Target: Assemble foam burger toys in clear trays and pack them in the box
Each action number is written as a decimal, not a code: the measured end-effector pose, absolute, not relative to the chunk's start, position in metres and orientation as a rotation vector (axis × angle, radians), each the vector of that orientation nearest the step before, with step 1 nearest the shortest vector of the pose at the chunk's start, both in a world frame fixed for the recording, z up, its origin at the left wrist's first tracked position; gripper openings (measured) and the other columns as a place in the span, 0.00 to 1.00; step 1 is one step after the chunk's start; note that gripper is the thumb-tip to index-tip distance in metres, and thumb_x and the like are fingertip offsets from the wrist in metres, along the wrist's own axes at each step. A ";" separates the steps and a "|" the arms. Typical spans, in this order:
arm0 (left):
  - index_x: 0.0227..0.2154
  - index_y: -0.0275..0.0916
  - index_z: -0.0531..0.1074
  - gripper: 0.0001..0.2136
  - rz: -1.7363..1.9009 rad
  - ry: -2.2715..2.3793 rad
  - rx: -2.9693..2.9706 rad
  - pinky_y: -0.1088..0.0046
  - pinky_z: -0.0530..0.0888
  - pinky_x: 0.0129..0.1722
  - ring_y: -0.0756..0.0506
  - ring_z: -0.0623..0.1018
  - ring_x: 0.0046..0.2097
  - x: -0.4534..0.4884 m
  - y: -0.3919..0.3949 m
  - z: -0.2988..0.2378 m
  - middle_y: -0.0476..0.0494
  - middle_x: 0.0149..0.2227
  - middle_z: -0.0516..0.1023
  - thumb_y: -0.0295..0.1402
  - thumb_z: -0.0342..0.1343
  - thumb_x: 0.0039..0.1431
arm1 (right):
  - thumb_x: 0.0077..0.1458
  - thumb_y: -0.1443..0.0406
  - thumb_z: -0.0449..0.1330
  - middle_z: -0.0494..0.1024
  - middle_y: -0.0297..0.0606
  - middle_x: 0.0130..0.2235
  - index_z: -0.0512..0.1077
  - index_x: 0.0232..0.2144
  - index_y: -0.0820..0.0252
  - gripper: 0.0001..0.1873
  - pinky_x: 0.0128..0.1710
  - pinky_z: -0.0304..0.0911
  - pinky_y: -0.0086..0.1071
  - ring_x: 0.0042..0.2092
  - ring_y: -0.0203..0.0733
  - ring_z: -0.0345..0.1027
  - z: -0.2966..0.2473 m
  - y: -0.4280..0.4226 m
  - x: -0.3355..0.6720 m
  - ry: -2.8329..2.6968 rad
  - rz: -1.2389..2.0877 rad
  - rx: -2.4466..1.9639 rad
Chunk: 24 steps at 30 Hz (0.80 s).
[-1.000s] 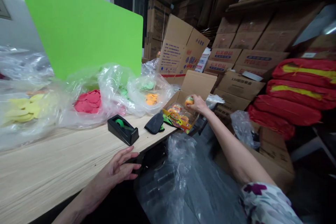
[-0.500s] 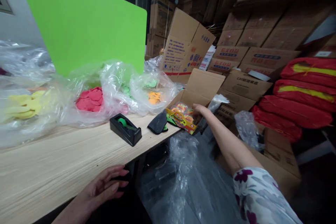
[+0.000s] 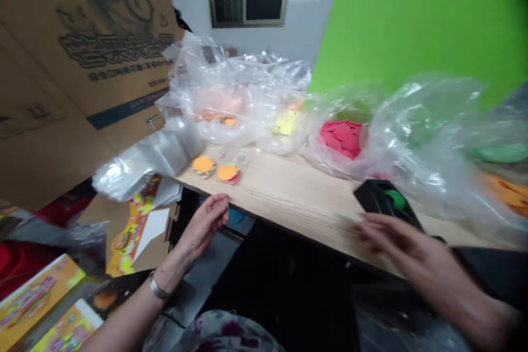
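Head view. The counter (image 3: 289,198), a pale wood-grain top, is seen lengthwise. Left hand (image 3: 202,225): raised just off the counter's front edge, its fingers (image 3: 216,203) curled loosely toward the thumb. Nothing is seen held, though the fingers partly hide the grip, so a small item cannot be ruled out. A silver bangle (image 3: 157,289) is worn at the wrist. Right hand (image 3: 412,247): blurred, its fingers (image 3: 371,225) spread, with nothing seen held, and placed just beside a black tape dispenser (image 3: 383,198).

Two round foam burgers (image 3: 216,169), each topped with an orange disc, are laid side by side near the left hand. Red foam pieces (image 3: 340,137) and yellow foam pieces (image 3: 286,121) are left in clear plastic bags (image 3: 231,115). A large printed carton (image 3: 82,66) is placed to the left.

Compared with the earlier frame, the view is swung along the counter, and the right hand is no longer raised with a round item.
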State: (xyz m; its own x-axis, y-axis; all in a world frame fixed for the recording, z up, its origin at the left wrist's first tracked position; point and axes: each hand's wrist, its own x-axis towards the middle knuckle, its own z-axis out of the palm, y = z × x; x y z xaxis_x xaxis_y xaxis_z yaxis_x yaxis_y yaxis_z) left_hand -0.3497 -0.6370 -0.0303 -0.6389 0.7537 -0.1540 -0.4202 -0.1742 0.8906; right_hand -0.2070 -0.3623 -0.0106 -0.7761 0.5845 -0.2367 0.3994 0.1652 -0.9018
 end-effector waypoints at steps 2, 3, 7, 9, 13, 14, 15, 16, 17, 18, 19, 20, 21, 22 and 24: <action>0.39 0.36 0.69 0.13 2.068 1.323 0.329 0.83 0.69 0.28 0.57 0.69 0.26 -0.365 -0.651 -0.032 0.53 0.28 0.69 0.32 0.63 0.51 | 0.53 0.56 0.61 0.77 0.43 0.34 0.69 0.41 0.63 0.18 0.27 0.69 0.30 0.31 0.38 0.73 -0.015 -0.394 -0.229 -2.147 1.812 -0.879; 0.39 0.36 0.69 0.13 2.105 1.326 0.307 0.83 0.70 0.28 0.57 0.70 0.27 -0.371 -0.656 -0.032 0.53 0.28 0.69 0.31 0.63 0.51 | 0.53 0.56 0.61 0.77 0.42 0.32 0.69 0.39 0.63 0.17 0.25 0.69 0.29 0.28 0.38 0.73 -0.017 -0.409 -0.238 -2.081 1.877 -0.846; 0.41 0.35 0.69 0.13 2.066 1.317 0.291 0.81 0.73 0.34 0.54 0.75 0.34 -0.382 -0.669 -0.028 0.47 0.37 0.72 0.29 0.61 0.53 | 0.55 0.60 0.58 0.77 0.41 0.31 0.67 0.34 0.63 0.10 0.19 0.67 0.27 0.22 0.35 0.71 -0.018 -0.447 -0.280 -1.831 2.097 -0.787; 0.43 0.35 0.69 0.14 2.045 1.310 0.278 0.79 0.74 0.37 0.51 0.76 0.38 -0.385 -0.671 -0.027 0.43 0.42 0.73 0.29 0.60 0.54 | 0.55 0.64 0.57 0.77 0.39 0.29 0.66 0.31 0.64 0.06 0.18 0.66 0.26 0.19 0.32 0.69 -0.017 -0.451 -0.303 -1.755 2.170 -0.810; 0.45 0.33 0.68 0.15 2.036 1.212 0.276 0.72 0.74 0.44 0.46 0.77 0.45 -0.389 -0.667 -0.029 0.37 0.49 0.72 0.28 0.59 0.54 | 0.51 0.70 0.57 0.74 0.35 0.22 0.68 0.26 0.65 0.03 0.18 0.65 0.24 0.15 0.29 0.64 -0.017 -0.443 -0.336 -1.710 2.232 -0.848; 0.45 0.33 0.68 0.15 2.038 1.184 0.275 0.71 0.74 0.46 0.45 0.77 0.45 -0.390 -0.665 -0.030 0.36 0.49 0.72 0.28 0.59 0.54 | 0.50 0.71 0.57 0.73 0.34 0.21 0.68 0.25 0.65 0.03 0.18 0.65 0.23 0.15 0.29 0.64 -0.018 -0.442 -0.339 -1.705 2.241 -0.850; 0.45 0.33 0.68 0.15 2.042 1.158 0.271 0.69 0.73 0.48 0.45 0.77 0.46 -0.391 -0.663 -0.031 0.36 0.50 0.72 0.29 0.59 0.55 | 0.49 0.71 0.57 0.73 0.34 0.20 0.69 0.24 0.66 0.03 0.18 0.64 0.22 0.15 0.28 0.63 -0.019 -0.441 -0.341 -1.701 2.248 -0.851; 0.45 0.33 0.68 0.15 2.045 1.136 0.265 0.67 0.72 0.50 0.44 0.77 0.46 -0.391 -0.661 -0.032 0.35 0.50 0.72 0.29 0.59 0.55 | 0.49 0.71 0.58 0.73 0.34 0.19 0.69 0.23 0.66 0.04 0.17 0.63 0.22 0.15 0.28 0.63 -0.019 -0.440 -0.340 -1.699 2.250 -0.853; 0.45 0.33 0.68 0.15 2.050 1.116 0.262 0.66 0.72 0.51 0.44 0.77 0.46 -0.391 -0.659 -0.033 0.35 0.51 0.72 0.29 0.59 0.55 | 0.48 0.71 0.58 0.72 0.34 0.18 0.69 0.22 0.66 0.04 0.16 0.62 0.21 0.15 0.28 0.62 -0.020 -0.441 -0.338 -1.701 2.249 -0.856; 0.45 0.33 0.68 0.15 2.052 1.097 0.262 0.65 0.71 0.52 0.44 0.77 0.47 -0.389 -0.658 -0.034 0.35 0.51 0.72 0.30 0.59 0.55 | 0.47 0.71 0.58 0.72 0.34 0.18 0.69 0.21 0.66 0.05 0.16 0.61 0.21 0.15 0.28 0.62 -0.020 -0.441 -0.333 -1.705 2.245 -0.861; 0.45 0.33 0.68 0.14 2.051 1.080 0.261 0.65 0.70 0.53 0.44 0.77 0.47 -0.387 -0.657 -0.034 0.35 0.50 0.72 0.30 0.59 0.55 | 0.47 0.71 0.58 0.72 0.34 0.17 0.69 0.20 0.65 0.06 0.15 0.60 0.21 0.14 0.28 0.61 -0.019 -0.443 -0.327 -1.710 2.241 -0.867; 0.45 0.32 0.69 0.14 2.045 1.064 0.260 0.64 0.70 0.53 0.43 0.76 0.47 -0.383 -0.656 -0.035 0.35 0.50 0.73 0.30 0.59 0.56 | 0.47 0.70 0.58 0.71 0.34 0.16 0.69 0.20 0.65 0.06 0.14 0.59 0.20 0.14 0.28 0.60 -0.019 -0.445 -0.318 -1.714 2.239 -0.873; 0.44 0.32 0.69 0.14 2.034 1.045 0.254 0.63 0.69 0.53 0.43 0.77 0.47 -0.379 -0.655 -0.036 0.35 0.49 0.73 0.31 0.58 0.56 | 0.47 0.69 0.59 0.71 0.34 0.16 0.69 0.19 0.65 0.07 0.14 0.58 0.20 0.14 0.27 0.60 -0.017 -0.447 -0.308 -1.718 2.238 -0.877; 0.44 0.32 0.69 0.14 2.014 1.017 0.244 0.62 0.69 0.53 0.42 0.77 0.47 -0.373 -0.654 -0.038 0.35 0.48 0.74 0.33 0.57 0.57 | 0.47 0.68 0.60 0.70 0.33 0.15 0.68 0.19 0.64 0.08 0.14 0.57 0.20 0.14 0.27 0.59 -0.016 -0.451 -0.296 -1.723 2.235 -0.873; 0.44 0.31 0.70 0.15 1.951 0.914 0.211 0.61 0.69 0.53 0.41 0.77 0.46 -0.360 -0.651 -0.039 0.34 0.47 0.75 0.37 0.55 0.59 | 0.47 0.63 0.61 0.69 0.31 0.15 0.67 0.20 0.63 0.10 0.12 0.53 0.19 0.14 0.26 0.58 -0.012 -0.462 -0.271 -1.749 2.221 -0.856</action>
State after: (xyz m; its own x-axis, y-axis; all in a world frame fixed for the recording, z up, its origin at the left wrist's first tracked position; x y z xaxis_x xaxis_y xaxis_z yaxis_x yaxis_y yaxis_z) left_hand -0.3598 -0.6509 -0.0394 -0.5451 0.8109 -0.2126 -0.6825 -0.2820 0.6742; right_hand -0.2706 -0.4620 -0.0121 -0.8159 0.4809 -0.3210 0.1993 -0.2873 -0.9369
